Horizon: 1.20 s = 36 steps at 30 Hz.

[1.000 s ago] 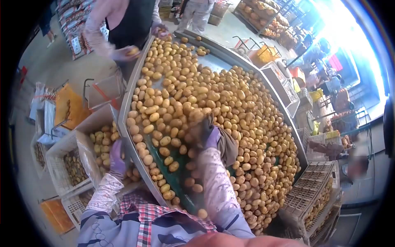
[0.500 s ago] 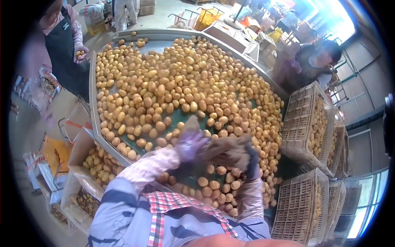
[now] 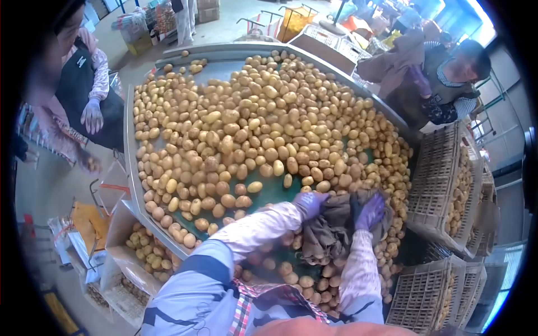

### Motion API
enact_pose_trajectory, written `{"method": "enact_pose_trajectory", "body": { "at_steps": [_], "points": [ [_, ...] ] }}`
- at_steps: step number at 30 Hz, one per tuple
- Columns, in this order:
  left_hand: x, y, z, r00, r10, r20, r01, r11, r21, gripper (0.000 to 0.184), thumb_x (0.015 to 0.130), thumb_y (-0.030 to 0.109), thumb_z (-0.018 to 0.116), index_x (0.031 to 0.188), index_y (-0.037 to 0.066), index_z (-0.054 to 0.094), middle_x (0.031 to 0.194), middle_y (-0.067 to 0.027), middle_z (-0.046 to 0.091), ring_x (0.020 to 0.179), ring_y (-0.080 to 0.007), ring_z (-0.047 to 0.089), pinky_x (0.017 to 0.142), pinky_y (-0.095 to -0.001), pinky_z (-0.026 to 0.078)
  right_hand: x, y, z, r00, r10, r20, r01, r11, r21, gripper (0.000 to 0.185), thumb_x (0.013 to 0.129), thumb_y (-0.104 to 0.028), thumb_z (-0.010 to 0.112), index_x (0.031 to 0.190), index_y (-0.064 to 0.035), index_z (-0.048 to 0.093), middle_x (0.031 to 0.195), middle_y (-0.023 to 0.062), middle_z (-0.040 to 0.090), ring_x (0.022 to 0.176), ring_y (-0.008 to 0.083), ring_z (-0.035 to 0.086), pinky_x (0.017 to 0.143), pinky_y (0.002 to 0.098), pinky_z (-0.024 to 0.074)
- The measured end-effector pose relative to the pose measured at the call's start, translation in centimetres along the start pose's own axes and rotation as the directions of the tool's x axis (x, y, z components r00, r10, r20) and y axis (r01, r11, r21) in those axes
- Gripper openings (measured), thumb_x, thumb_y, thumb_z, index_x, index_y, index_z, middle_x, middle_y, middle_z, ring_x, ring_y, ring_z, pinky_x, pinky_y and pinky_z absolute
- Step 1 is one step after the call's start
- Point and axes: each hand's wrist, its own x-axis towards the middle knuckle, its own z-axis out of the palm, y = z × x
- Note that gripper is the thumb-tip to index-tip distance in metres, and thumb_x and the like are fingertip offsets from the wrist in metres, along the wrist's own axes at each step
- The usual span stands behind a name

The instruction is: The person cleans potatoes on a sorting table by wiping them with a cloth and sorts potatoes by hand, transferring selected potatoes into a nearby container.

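Over the near part of a metal-rimmed table (image 3: pixel 130 129) heaped with potatoes (image 3: pixel 224 129), a crumpled dark brown cloth (image 3: pixel 324 229) lies between my two hands. My left hand (image 3: pixel 310 204), in a purple glove, is closed on the cloth's upper left edge. My right hand (image 3: pixel 370 211), also gloved in purple, grips its right side. Some fingertips are hidden in the folds. Loose potatoes and a strip of green table surface show around the cloth.
Two co-workers stand by the table, one at the left (image 3: pixel 84 78) and one at the right (image 3: pixel 448 84) holding a brown cloth. Plastic crates (image 3: pixel 434 185) of potatoes are stacked at the right. An open box (image 3: pixel 126 246) with potatoes stands at the lower left.
My left hand has moved from the left box across to the cloth and now grips it. My right hand has shifted right with the cloth. The right co-worker has raised a cloth.
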Motion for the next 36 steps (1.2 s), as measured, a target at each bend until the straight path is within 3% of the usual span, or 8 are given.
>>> {"method": "enact_pose_trajectory", "body": {
  "at_steps": [6, 13, 18, 19, 21, 23, 29, 36],
  "points": [
    [-0.2, -7.3, -8.2, 0.986, 0.025, -0.163, -0.035, 0.998, -0.059, 0.028, 0.083, 0.010, 0.053, 0.109, 0.014, 0.062, 0.092, -0.0158, 0.067, 0.087, -0.0345, 0.065, 0.074, -0.0436, 0.052, 9.6, -14.1, -4.2, 0.962, -0.146, 0.231, -0.080, 0.658, 0.749, 0.046, 0.099, -0.034, 0.041, 0.135, -0.0055, 0.042, 0.136, 0.0155, 0.047, 0.127, 0.0324, 0.041, 0.103, 0.0447, 0.0359],
    [-10.8, -14.4, -20.6, 0.911, -0.237, 0.338, 0.214, 0.971, 0.103, 0.034, 0.089, 0.033, 0.064, 0.106, 0.004, 0.066, 0.086, -0.0115, 0.068, 0.078, -0.0200, 0.066, 0.073, -0.0324, 0.052, -3.5, -24.5, -14.6, 0.824, -0.566, -0.032, 0.516, 0.726, 0.455, 0.049, 0.093, -0.021, 0.043, 0.141, -0.0137, 0.038, 0.143, 0.0123, 0.042, 0.130, 0.0332, 0.041, 0.106, 0.0452, 0.0349],
    [-7.2, -21.1, -24.6, 0.896, -0.145, -0.419, 0.178, 0.983, 0.041, 0.024, 0.091, 0.020, 0.059, 0.107, 0.004, 0.066, 0.092, -0.0166, 0.068, 0.082, -0.0266, 0.066, 0.074, -0.0351, 0.052, -8.8, -22.0, -17.6, 0.608, -0.787, -0.098, 0.498, 0.282, 0.820, 0.049, 0.091, -0.019, 0.043, 0.139, -0.0236, 0.044, 0.143, 0.0166, 0.041, 0.131, 0.0316, 0.042, 0.107, 0.0430, 0.0340],
    [-5.4, -20.9, -24.8, 0.838, -0.068, -0.541, 0.059, 0.998, -0.035, 0.022, 0.091, 0.016, 0.057, 0.108, 0.004, 0.065, 0.094, -0.0163, 0.067, 0.088, -0.0264, 0.066, 0.078, -0.0354, 0.051, -6.8, -20.4, -16.6, 0.622, -0.767, -0.160, 0.050, -0.165, 0.985, 0.037, 0.093, -0.019, 0.044, 0.129, -0.0216, 0.055, 0.137, 0.0166, 0.049, 0.129, 0.0284, 0.044, 0.103, 0.0407, 0.0382],
    [-1.7, -25.3, -23.8, 0.779, -0.089, -0.620, 0.083, 0.996, -0.040, 0.023, 0.090, 0.013, 0.056, 0.110, 0.004, 0.065, 0.104, -0.0157, 0.068, 0.099, -0.0291, 0.065, 0.086, -0.0355, 0.051, 0.4, -20.0, -17.9, 0.728, -0.660, 0.185, -0.115, 0.148, 0.982, 0.023, 0.086, -0.014, 0.064, 0.106, -0.0035, 0.063, 0.097, 0.0068, 0.068, 0.087, 0.0271, 0.065, 0.079, 0.0319, 0.0506],
    [1.1, -28.3, -22.3, 0.800, -0.021, -0.600, 0.135, 0.980, 0.146, 0.034, 0.087, 0.021, 0.055, 0.118, 0.008, 0.061, 0.106, -0.0159, 0.065, 0.099, -0.0352, 0.061, 0.090, -0.0424, 0.048, 6.4, -20.6, -16.9, 0.867, -0.460, -0.189, 0.270, 0.116, 0.956, 0.022, 0.087, -0.015, 0.061, 0.104, -0.0007, 0.060, 0.083, 0.0129, 0.065, 0.074, 0.0318, 0.064, 0.066, 0.0363, 0.0479],
    [3.5, -23.3, -20.9, 0.788, -0.478, -0.389, 0.597, 0.748, 0.291, 0.041, 0.083, 0.027, 0.059, 0.122, 0.015, 0.057, 0.121, -0.0176, 0.057, 0.112, -0.0394, 0.054, 0.095, -0.0457, 0.046, 11.6, -26.0, -7.4, 0.860, -0.453, -0.235, 0.489, 0.601, 0.632, 0.021, 0.087, -0.021, 0.050, 0.104, -0.0108, 0.059, 0.104, 0.0177, 0.059, 0.094, 0.0401, 0.059, 0.083, 0.0499, 0.0487],
    [-4.0, -23.6, -16.8, 0.829, -0.409, -0.382, 0.122, 0.799, -0.589, 0.028, 0.085, 0.023, 0.063, 0.109, 0.011, 0.062, 0.091, -0.0107, 0.065, 0.083, -0.0189, 0.063, 0.066, -0.0284, 0.051, 12.5, -23.6, -4.5, 0.520, -0.737, 0.432, -0.184, 0.398, 0.899, 0.044, 0.078, -0.019, 0.061, 0.120, -0.0070, 0.056, 0.113, 0.0206, 0.059, 0.102, 0.0372, 0.059, 0.086, 0.0418, 0.0490]
  ]
}}
